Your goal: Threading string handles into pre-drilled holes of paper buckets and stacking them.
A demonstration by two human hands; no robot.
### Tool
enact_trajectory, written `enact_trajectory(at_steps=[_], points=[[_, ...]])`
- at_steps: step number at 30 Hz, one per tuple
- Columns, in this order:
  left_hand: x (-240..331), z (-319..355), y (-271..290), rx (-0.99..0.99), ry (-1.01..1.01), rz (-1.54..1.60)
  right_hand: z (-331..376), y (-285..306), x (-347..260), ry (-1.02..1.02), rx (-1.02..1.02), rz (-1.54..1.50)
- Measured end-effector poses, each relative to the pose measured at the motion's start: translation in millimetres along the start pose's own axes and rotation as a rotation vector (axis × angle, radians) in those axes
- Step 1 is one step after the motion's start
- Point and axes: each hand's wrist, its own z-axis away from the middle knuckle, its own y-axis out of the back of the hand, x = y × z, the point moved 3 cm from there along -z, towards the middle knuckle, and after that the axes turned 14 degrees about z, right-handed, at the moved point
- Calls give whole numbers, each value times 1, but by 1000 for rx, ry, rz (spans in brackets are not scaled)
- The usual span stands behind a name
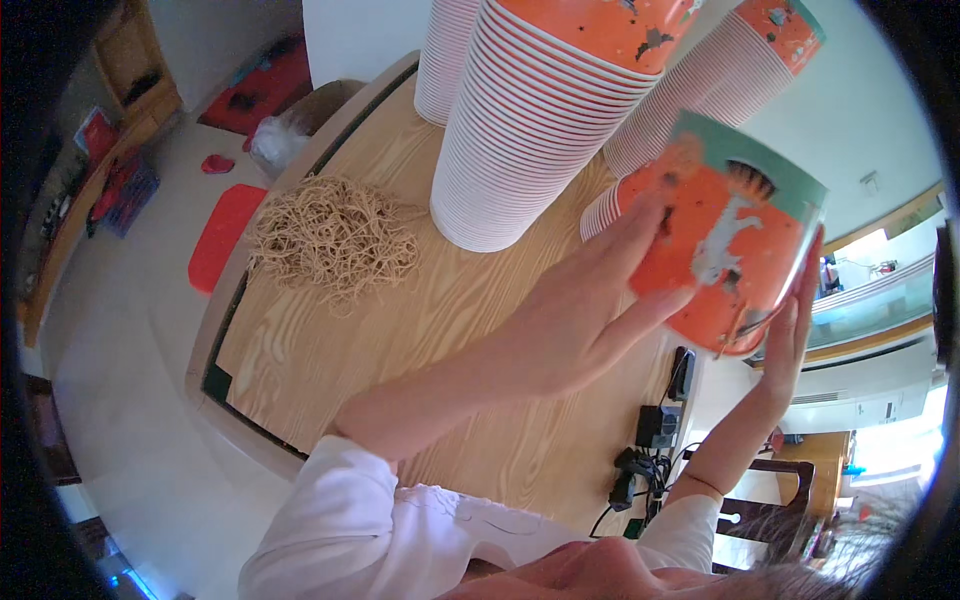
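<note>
Both hands hold an orange paper cup (735, 240) with a teal rim band above the desk's (420, 340) right edge. The left hand (590, 310) lies flat against its left side, fingers stretched; the right hand (795, 320) presses its right side, forearm rising from below. Left lies a rubber band pile (335, 240). Farther off stand tall orange-and-white cup stacks (530, 120).

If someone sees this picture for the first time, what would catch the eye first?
Most striking is the orange paper cup with a teal rim, held between the left hand and right hand at the right. Behind it, tall stacks of cups stand on the wooden table, beside a pile of rubber bands.
</note>
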Motion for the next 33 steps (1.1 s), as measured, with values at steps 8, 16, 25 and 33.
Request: enact_trajectory(at_steps=[8, 16, 25, 33], points=[[-121, -164, -44, 53, -219, -124, -45, 6, 71, -12, 231, 65], [-192, -169, -44, -52, -89, 150, -30, -46, 140, 18, 294, 260], [-220, -109, -46, -10, 72, -110, 8, -75, 162, -133, 138, 317], [-217, -87, -38, 17, 224, -197, 14, -91, 160, -68, 96, 302]])
